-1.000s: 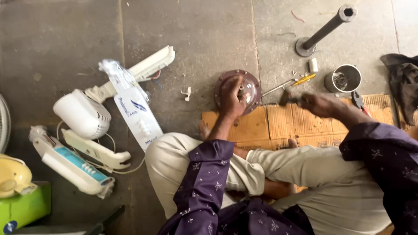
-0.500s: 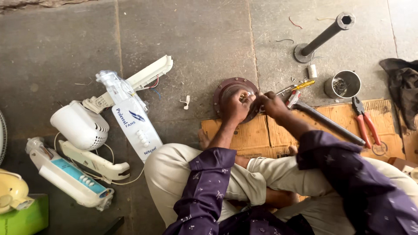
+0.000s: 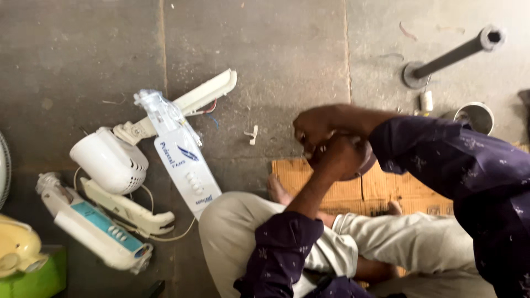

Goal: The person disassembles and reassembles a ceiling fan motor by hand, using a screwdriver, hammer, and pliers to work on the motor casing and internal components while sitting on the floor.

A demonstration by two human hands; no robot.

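A round brown motor part (image 3: 370, 161) is lifted above the cardboard sheet (image 3: 292, 174) and almost wholly hidden by my hands. My left hand (image 3: 338, 158) comes up from my lap and wraps around the part from below. My right hand (image 3: 312, 124) reaches in from the right, its fingers curled tight against the part's upper left edge. Whether it pinches anything small there is hidden. Both hands touch each other. My crossed legs in pale trousers (image 3: 237, 232) lie just below.
White fan pieces lie on the concrete floor at left: a rounded motor housing (image 3: 109, 160), a bagged control panel (image 3: 182, 157), a long stand piece (image 3: 94, 226). A black pipe on a round base (image 3: 450, 55) and a metal cup (image 3: 479, 116) sit at upper right. A small white clip (image 3: 253, 134) lies beside my hands.
The view has drawn closer. My right hand left the tools on the cardboard, moved left and joined the left hand on the round brown part, which is now raised off the floor.
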